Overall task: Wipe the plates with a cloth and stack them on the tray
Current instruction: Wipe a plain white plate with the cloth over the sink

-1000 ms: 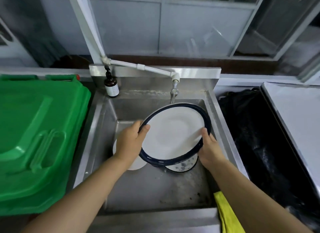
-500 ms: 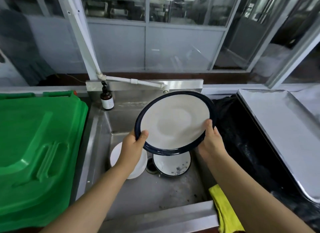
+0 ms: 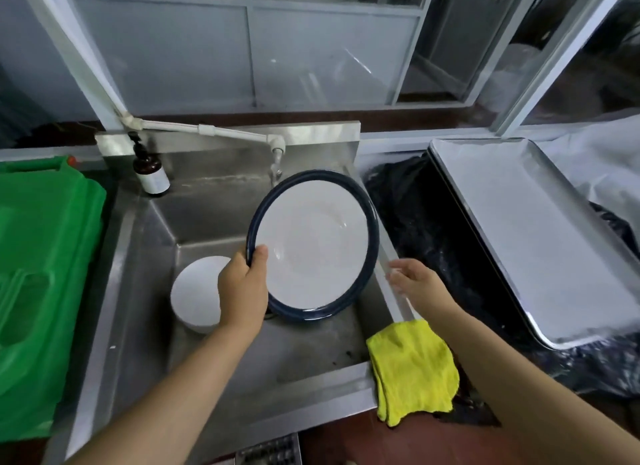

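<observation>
A white plate with a dark blue rim (image 3: 313, 246) is held tilted above the steel sink (image 3: 138, 256), gripped at its lower left edge by my left hand (image 3: 242, 291). To the plate's right, apart from it, my right hand (image 3: 415, 281) hovers over the sink's right rim, blurred, fingers loosely apart, holding nothing. A yellow cloth (image 3: 412, 367) hangs over the sink's front right corner, below that hand. A plain white plate (image 3: 195, 291) lies upside down in the basin. A large metal tray (image 3: 540, 236) lies at the right.
A green plastic bin lid (image 3: 45, 274) fills the left side. A brown pump bottle (image 3: 150, 173) stands on the sink's back left ledge, and a white tap pipe (image 3: 211, 132) reaches over the basin. Black plastic sheeting (image 3: 426, 222) lies between sink and tray.
My right hand has let go of the blue-rimmed plate and moved right and down toward the cloth. The left hand alone now holds the plate. The view has turned right.
</observation>
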`<state>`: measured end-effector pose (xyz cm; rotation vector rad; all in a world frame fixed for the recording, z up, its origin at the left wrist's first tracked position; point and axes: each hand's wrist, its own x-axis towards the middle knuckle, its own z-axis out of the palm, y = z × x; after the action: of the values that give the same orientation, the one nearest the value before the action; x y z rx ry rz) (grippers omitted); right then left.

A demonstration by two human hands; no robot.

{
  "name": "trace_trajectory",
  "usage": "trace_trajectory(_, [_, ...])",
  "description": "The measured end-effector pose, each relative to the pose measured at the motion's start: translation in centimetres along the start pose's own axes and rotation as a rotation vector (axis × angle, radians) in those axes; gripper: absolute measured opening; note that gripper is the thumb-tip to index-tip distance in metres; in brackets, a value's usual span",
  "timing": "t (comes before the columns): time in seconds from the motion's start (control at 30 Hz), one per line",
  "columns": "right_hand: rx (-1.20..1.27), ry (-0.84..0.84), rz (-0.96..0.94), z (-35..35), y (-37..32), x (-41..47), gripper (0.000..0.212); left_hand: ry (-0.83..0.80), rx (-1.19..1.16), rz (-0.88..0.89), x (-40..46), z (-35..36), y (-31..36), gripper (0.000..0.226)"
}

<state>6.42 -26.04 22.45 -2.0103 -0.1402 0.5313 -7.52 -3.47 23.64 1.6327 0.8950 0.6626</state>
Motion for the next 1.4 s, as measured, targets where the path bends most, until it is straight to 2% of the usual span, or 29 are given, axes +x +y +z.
trace_trajectory(0.13, [-0.557,-0.052,-0.014,-3.8,7.5,-0.9,0.022,0.019,0.094,-0.057,-1.6,3.2,-1.8,0.031])
trace_trajectory(0.23, [-0.999,-0.083,-0.189,-4.6,11.3,-0.8,0.035,0.05,0.138,-0.097,-2.7,5.4,-2.9,0.031])
trace_trajectory(0.37, [-1.225,-0.113,-0.305,-3.8,13.6,0.3,0.047,0.107,0.167,-0.156,-4.2,7.5,-4.3,0.031])
trace_trajectory(0.47, [-1.313,-0.092,-0.348,-3.3,14.2,0.8,0.034,0.154,0.193,-0.163,-5.2,8.3,-4.7,0.031])
trace_trajectory(0.63, [-1.13,-0.195,-0.452,-4.5,13.5,0.5,0.025,0.195,0.165,-0.212,-6.9,8.6,-4.2,0.032])
trace_trajectory(0.77, [-0.555,-0.369,-0.243,-5.8,10.5,-0.9,0.007,0.238,0.142,-0.213,-7.9,8.2,-2.5,0.033])
trace_trajectory(0.87, [-0.355,-0.381,-0.276,-6.3,6.7,-1.7,0.017,0.259,0.112,-0.211,-8.3,7.2,-1.0,0.033])
trace_trajectory(0.93, [-0.289,-0.333,-0.348,-6.3,3.0,-2.2,0.02,0.271,0.099,-0.205,-8.3,6.1,0.0,0.034])
trace_trajectory(1.03, [-0.277,-0.151,-0.514,-6.0,-3.1,-2.5,0.022,0.296,0.08,-0.173,-7.6,4.4,1.6,0.034])
trace_trajectory(1.2, [-0.478,0.178,-0.793,-2.6,-12.2,-3.2,0.011,0.332,0.013,-0.133,-6.0,1.6,4.6,0.031])
trace_trajectory(1.27, [-0.541,0.148,-0.828,0.2,-14.2,-3.4,0.017,0.332,-0.001,-0.111,-5.3,0.5,5.7,0.031])
trace_trajectory(1.33, [-0.61,0.011,-0.815,3.4,-15.1,-3.7,0.022,0.322,-0.012,-0.093,-4.4,-0.6,6.7,0.029])
trace_trajectory(1.4, [-0.701,-0.053,-0.907,5.9,-15.1,-4.0,0.026,0.315,-0.029,-0.068,-3.3,-2.1,7.3,0.03])
